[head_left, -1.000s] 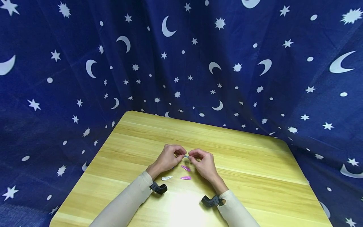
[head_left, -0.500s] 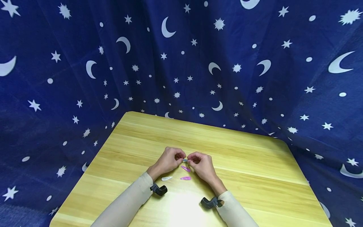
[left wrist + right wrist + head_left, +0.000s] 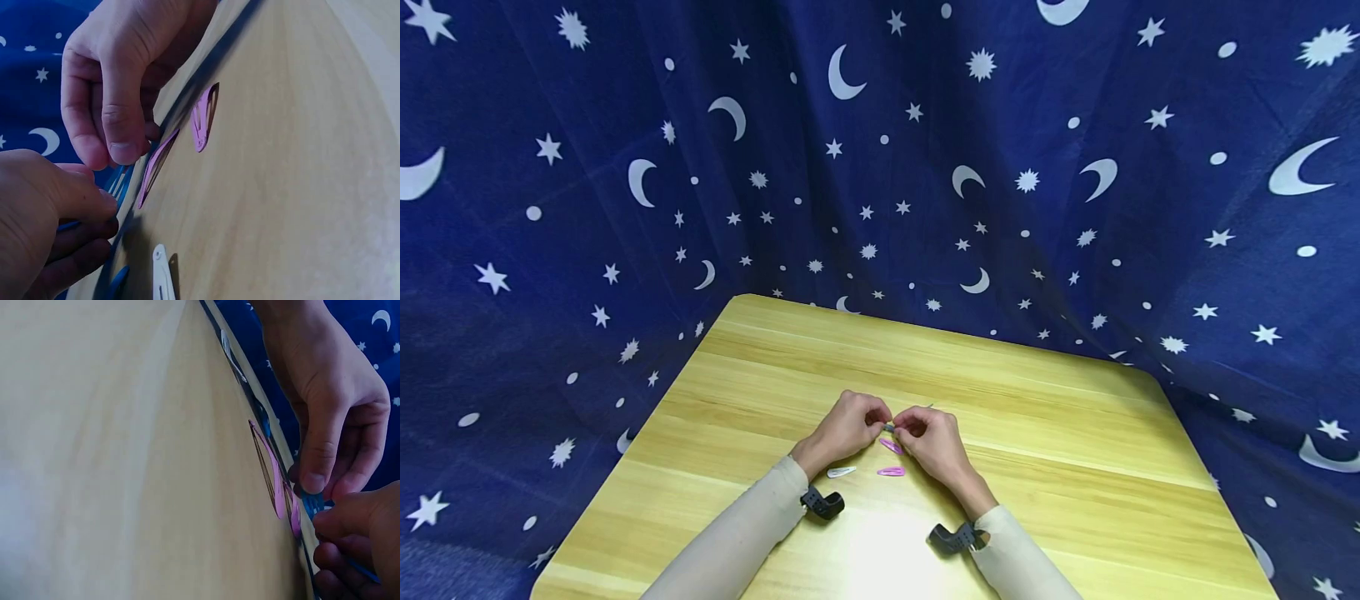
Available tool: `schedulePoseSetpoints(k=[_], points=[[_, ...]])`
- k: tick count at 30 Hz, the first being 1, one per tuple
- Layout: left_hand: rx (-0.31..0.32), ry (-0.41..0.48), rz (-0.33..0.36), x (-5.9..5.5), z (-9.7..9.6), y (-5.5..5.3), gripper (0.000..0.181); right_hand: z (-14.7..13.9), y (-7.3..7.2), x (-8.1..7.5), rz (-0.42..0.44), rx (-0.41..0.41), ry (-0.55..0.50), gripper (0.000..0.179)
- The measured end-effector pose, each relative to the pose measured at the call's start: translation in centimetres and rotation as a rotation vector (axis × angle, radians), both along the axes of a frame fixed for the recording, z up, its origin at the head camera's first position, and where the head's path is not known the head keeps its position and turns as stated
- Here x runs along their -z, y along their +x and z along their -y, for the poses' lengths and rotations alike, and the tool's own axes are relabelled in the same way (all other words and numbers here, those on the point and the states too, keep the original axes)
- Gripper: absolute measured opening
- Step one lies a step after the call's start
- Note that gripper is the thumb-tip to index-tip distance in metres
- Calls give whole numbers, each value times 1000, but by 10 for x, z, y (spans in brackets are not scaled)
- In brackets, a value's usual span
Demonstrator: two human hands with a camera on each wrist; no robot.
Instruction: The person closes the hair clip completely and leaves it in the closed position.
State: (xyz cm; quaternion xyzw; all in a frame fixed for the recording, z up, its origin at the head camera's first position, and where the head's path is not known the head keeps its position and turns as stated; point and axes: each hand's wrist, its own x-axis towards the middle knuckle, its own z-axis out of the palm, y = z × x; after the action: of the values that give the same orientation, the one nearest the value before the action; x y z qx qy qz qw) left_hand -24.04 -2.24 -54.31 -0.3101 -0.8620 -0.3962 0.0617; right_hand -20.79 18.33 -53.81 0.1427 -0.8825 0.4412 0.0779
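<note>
A blue hair clip (image 3: 119, 181) is held between both hands over the wooden table. My left hand (image 3: 844, 425) pinches one end between thumb and fingers; my right hand (image 3: 934, 437) pinches the other. Fingertips cover both ends of the clip. Just below the hands lies a pink hair clip (image 3: 891, 446), with a second pink hair clip (image 3: 891, 472) nearer me. A white hair clip (image 3: 841, 472) rests to their left. In the left wrist view another blue hair clip (image 3: 117, 282) lies beside the white one.
Both wrists carry black cameras, the left camera (image 3: 823, 503) and the right camera (image 3: 952, 538). Past the right hand a thin dark strip (image 3: 930, 406) pokes out; its kind is unclear. The wooden table (image 3: 1037, 417) meets a blue star-patterned curtain (image 3: 880, 150) at its far edge.
Both hands have moved slightly toward me with the blue hair clip and closer together. A thin strip now shows beyond the right hand. The clips on the table stay put.
</note>
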Motion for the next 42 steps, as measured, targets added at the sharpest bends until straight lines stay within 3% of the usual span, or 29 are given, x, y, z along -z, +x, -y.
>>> schedulePoseSetpoints(k=[11,21,36,42], points=[[14,-41,-10,3,-3,-2,16,-1,0,4,-56,-3,54,14],[3,-67,-39,2,-3,-3,17,-2,-2,3,-35,-4,57,15],[29,-57,11,0,4,-2,17,-4,2,0,-20,-10,39,15],[16,6,66,-5,7,-2,21,-9,3,-6,13,-22,-19,15]])
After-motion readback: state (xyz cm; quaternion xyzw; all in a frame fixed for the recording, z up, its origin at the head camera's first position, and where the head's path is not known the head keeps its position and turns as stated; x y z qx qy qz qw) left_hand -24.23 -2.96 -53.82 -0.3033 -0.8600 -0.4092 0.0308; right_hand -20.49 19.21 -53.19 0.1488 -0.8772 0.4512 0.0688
